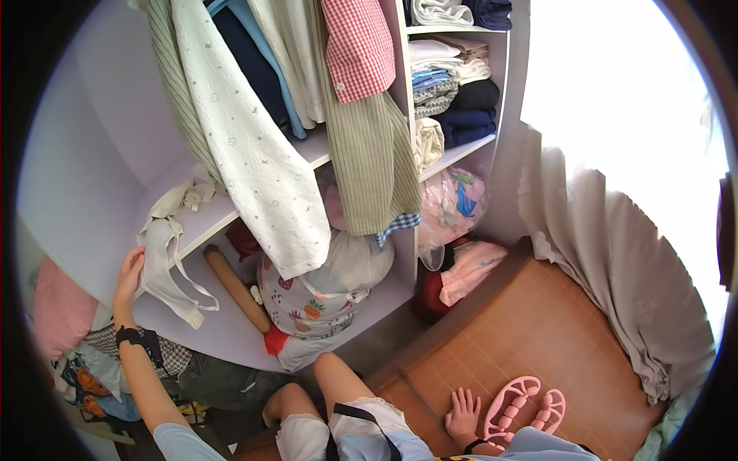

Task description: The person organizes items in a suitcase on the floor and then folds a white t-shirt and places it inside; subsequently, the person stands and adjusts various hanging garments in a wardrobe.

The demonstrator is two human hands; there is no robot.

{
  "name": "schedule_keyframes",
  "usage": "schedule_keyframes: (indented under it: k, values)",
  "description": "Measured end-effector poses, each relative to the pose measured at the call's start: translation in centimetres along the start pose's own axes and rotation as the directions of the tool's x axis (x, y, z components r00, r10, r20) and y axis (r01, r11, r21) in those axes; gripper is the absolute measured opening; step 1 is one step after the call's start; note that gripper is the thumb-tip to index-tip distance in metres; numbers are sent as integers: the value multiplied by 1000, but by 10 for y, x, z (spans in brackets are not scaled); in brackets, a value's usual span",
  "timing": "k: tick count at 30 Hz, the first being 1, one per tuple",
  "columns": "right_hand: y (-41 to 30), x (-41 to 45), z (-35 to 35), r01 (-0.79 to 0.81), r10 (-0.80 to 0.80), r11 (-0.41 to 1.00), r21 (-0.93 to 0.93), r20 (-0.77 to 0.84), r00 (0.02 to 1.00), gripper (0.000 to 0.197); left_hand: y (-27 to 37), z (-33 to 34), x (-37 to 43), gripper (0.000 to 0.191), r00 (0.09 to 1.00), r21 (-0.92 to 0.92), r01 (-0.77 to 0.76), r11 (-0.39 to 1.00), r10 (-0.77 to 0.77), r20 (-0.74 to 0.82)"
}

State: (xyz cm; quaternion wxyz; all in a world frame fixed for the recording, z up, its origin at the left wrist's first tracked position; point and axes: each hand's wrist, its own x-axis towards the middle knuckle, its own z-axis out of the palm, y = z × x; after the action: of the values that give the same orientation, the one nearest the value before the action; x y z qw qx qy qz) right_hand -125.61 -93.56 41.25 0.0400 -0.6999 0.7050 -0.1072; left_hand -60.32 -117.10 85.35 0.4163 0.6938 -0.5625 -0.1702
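Observation:
At the left, my left hand [132, 268] touches a cream cloth garment with straps [162, 259] that hangs over the edge of a white wardrobe shelf [206, 226]. Whether the fingers grip the cloth, I cannot tell. My right hand [463, 410] rests flat with fingers spread on a brown wooden surface [496, 340], beside a pink roller massager [510, 410]. Above the shelf hang a white patterned garment [253, 155], a green striped garment [369, 155] and a red checked garment [360, 49].
Under the shelf lie a brown roll [237, 288] and a stuffed fruit-print bag [314, 305]. Folded clothes [438, 86] fill shelves at the right, above a bagged pink bundle [452, 207]. A pink pillow [63, 308] and bags stand far left. A grey curtain [622, 259] hangs right.

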Motion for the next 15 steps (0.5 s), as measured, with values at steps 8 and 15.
schedule_keyframes:
  k: [8,15]
  values:
    - [-4,0,-6,18,-18,1000,13,-9,1000,53,4,-2,-11,30,1000,-10,-15,1000,15,-14]
    - [-7,-2,-8,18,-17,999,29,-20,1000,53,-13,-11,-3,30,999,12,-45,999,45,11]
